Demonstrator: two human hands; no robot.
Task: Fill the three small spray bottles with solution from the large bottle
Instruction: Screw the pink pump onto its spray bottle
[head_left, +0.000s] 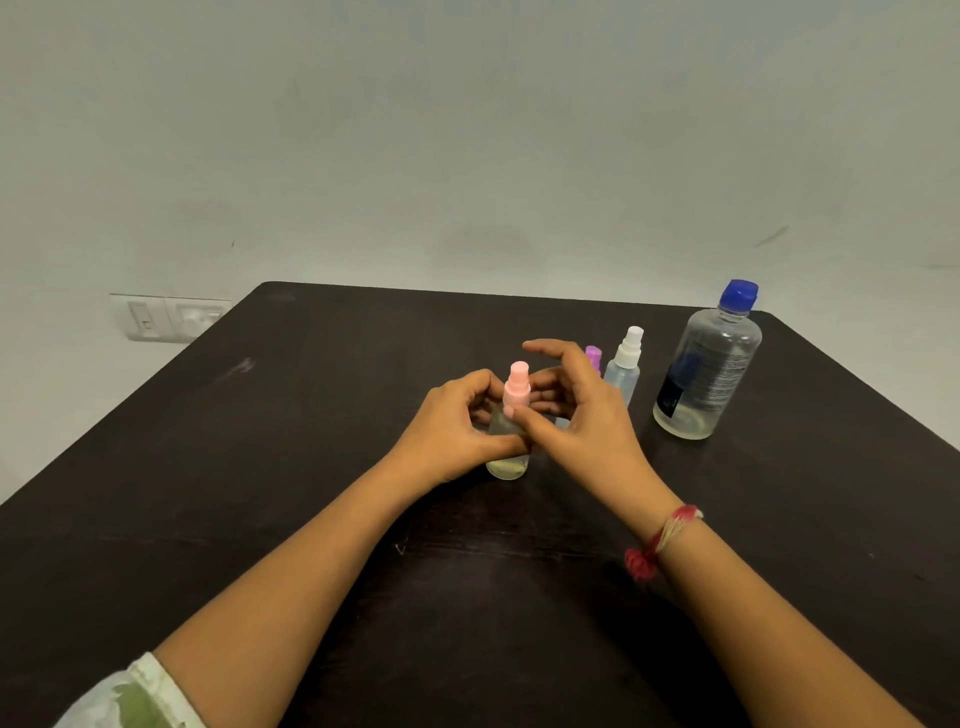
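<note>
A small clear spray bottle with a pink pump top (516, 388) stands upright on the dark table (260, 441). My left hand (457, 426) grips its body from the left. My right hand (576, 410) is beside the pink top, thumb touching just under the pump and fingers curved behind it. To the right stands a small bottle with a white pump top (626, 358). A third with a purple top (593, 356) is mostly hidden behind my right hand. The large clear bottle with a blue cap (709, 364) stands capped at the far right, liquid low in it.
The table's back edge meets a pale wall. A white switch plate (166, 316) is on the wall at the left, beside the table's corner. A red and cream thread band (660, 540) circles my right wrist.
</note>
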